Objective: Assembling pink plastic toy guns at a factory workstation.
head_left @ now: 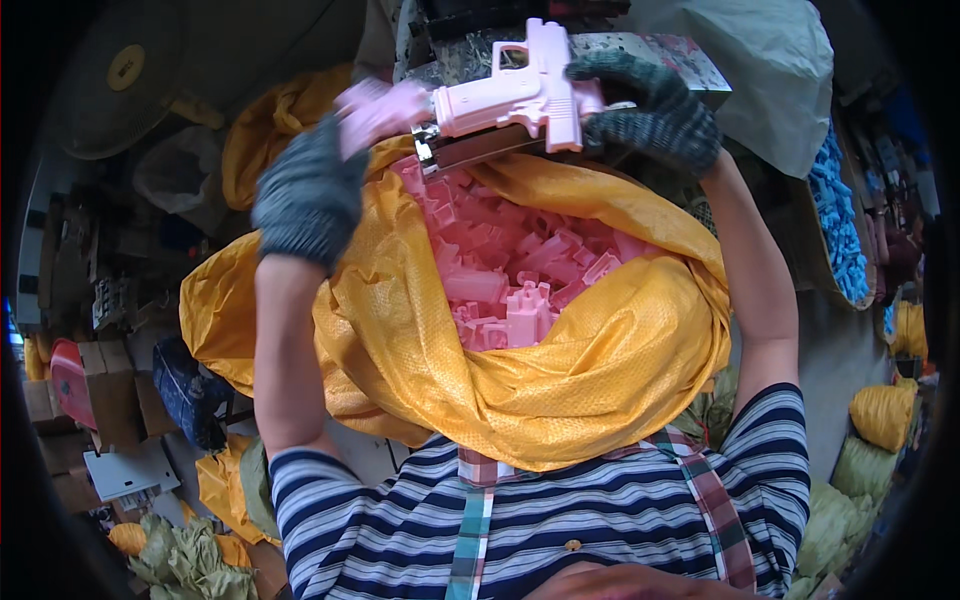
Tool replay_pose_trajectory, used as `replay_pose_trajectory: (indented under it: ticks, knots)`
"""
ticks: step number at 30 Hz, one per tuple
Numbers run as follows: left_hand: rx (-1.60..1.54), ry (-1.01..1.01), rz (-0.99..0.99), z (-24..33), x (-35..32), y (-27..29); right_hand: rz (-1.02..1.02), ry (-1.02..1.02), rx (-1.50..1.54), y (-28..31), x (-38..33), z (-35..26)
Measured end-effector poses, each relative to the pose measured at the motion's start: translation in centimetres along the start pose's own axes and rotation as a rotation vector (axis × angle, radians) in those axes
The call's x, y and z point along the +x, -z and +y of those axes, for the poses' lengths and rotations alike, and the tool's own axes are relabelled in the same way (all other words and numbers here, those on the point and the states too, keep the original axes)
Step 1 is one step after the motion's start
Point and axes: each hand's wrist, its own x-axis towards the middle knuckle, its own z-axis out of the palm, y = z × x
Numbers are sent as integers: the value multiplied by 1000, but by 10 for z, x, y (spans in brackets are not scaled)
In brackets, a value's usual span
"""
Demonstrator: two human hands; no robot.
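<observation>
Sagging open before me, a yellow sack is holding a heap of pink pieces. Over its far edge, my right hand is curling against a pink toy pistol, while my left hand is gripping a blurred pink part.

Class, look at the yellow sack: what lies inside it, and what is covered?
Inside the sack is a heap of pink pieces, some shaped like toy-gun parts. Upper pieces cover those beneath, so the sack's bottom and the heap's depth cannot be seen.
</observation>
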Motion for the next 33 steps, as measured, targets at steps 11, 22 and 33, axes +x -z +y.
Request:
replay_pose_trajectory:
  ticks: [11, 22, 33]
  knots:
    - [-159, -109, 79, -14, -52, -7, 1, 157, -436, -28, 31, 16]
    - [-909, -1049, -737, 89, -102, -34, -1214, -377, -471, -158, -17, 11]
    - [-1152, -383, -316, 34, -85, -12, -1104, -143, -419, -126, -34, 0]
